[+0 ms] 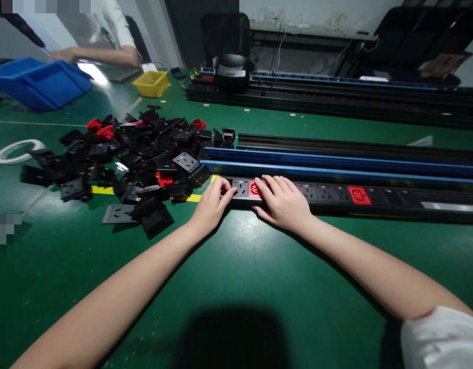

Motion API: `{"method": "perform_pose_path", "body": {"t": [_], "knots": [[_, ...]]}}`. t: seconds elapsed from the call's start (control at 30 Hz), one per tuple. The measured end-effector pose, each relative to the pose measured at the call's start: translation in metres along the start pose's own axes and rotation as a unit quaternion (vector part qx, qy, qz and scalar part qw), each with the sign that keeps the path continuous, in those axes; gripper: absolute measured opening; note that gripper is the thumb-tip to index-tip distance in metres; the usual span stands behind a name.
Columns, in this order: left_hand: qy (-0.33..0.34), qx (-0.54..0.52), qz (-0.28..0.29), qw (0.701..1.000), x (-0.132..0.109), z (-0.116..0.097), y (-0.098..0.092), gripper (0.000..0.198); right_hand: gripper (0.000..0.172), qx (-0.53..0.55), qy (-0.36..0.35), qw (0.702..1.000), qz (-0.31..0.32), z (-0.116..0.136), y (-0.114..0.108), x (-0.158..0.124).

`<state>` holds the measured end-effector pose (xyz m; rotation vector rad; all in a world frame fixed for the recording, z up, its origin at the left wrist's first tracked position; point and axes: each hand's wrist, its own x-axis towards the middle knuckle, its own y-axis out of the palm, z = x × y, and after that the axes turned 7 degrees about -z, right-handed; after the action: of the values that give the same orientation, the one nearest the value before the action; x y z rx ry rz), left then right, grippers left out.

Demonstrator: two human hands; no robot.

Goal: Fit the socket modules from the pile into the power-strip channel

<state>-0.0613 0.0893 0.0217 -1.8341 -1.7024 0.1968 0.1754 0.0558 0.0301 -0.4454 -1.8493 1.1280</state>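
Note:
A long black power strip (pixel 324 207) lies across the green table, fitted with a row of black sockets and red sockets (pixel 359 195). My left hand (pixel 211 207) is curled round its left end, thumb and forefinger close together; whatever sits between those fingertips is mostly hidden. My right hand (pixel 286 202) grips the strip a little further right, fingers over the top near a red socket (pixel 253 188) and thumb along the front side. Left of my hands is a pile of loose socket modules (pixel 159 148), mostly black with a few red ones.
Blue metal channels (pixel 336 169) run right behind the strip, with more long black strips (pixel 316 102) further back. At the left are a white tape ring (pixel 17 151), a blue bin (pixel 40 84) and a yellow box (pixel 151 83). Another person's arm (pixel 101 55) reaches in beyond.

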Motion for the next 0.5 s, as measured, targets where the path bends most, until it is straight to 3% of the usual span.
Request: {"method": "perform_pose_path", "body": {"t": [0.2,0.5], "knots": [[0.069,0.053,-0.005,0.996,-0.0025,0.0057,-0.0009,0.045,0.066,-0.010,-0.003,1.000,-0.003,-0.0005,0.0004,0.0003],[0.139,0.194,-0.007,0.971,-0.0065,0.0009,-0.0019,0.051,0.066,-0.007,-0.011,1.000,-0.009,-0.0013,0.0006,-0.0001]]}}
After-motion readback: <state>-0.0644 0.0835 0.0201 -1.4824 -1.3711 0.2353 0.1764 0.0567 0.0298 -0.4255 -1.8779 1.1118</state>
